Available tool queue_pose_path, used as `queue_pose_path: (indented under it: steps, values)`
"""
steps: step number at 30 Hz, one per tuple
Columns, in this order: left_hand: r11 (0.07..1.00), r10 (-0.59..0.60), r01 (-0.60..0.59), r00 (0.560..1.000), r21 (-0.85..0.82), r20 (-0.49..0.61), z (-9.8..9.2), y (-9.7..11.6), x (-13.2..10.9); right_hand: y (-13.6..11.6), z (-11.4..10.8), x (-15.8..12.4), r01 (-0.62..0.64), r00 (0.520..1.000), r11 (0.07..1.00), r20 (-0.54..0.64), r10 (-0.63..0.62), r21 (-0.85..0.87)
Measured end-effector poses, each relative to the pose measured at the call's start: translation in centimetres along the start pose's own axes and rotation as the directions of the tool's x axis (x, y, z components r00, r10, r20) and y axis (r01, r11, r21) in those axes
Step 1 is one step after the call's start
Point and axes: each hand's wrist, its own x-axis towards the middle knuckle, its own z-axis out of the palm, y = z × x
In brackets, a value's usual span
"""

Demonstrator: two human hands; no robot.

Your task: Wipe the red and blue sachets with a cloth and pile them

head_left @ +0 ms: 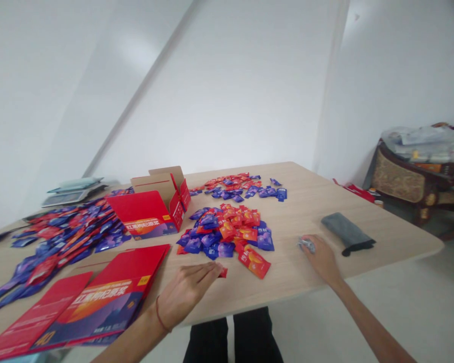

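My left hand is closed on a small red packet at the table's front edge, its fingers pressed together. To the right, my right hand is closed round a small silvery-grey object on the table. Between and beyond my hands lies a pile of red and purple packets. One orange-red packet lies flat at the front of the pile, between my two hands. A grey cloth pouch rests just beyond my right hand.
Open red boxes stand behind the pile's left side. A flattened red box lies at front left. Many packet strips cover the left of the table. More packets lie at the back. A chair holds plastic-wrapped items.
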Motion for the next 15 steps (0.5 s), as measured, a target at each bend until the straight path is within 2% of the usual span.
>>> queue_pose_path:
  steps: [4, 8, 10, 15]
  values:
    - [1.000, -0.013, 0.014, 0.999, 0.016, -0.031, 0.1, -0.3, 0.9, 0.0, 0.0, 0.0, -0.012, 1.000, 1.000, 0.002, 0.012, 0.005]
    - [0.996, -0.075, 0.078, 0.995, -0.044, 0.060, 0.3, -0.4, 2.1, 0.1, 0.1, -0.1, -0.034, 0.999, 0.999, 0.006, 0.034, 0.005]
    - [0.996, -0.066, 0.070, 0.995, -0.053, 0.077, 0.4, -0.8, 2.4, 0.1, 0.2, -0.1, -0.041, 0.999, 0.999, 0.003, 0.041, 0.015]
    - [0.998, -0.007, 0.008, 1.000, -0.067, 0.024, 0.0, -2.2, 3.6, 0.3, 0.3, -0.1, -0.046, 0.999, 0.998, 0.005, 0.046, 0.035]
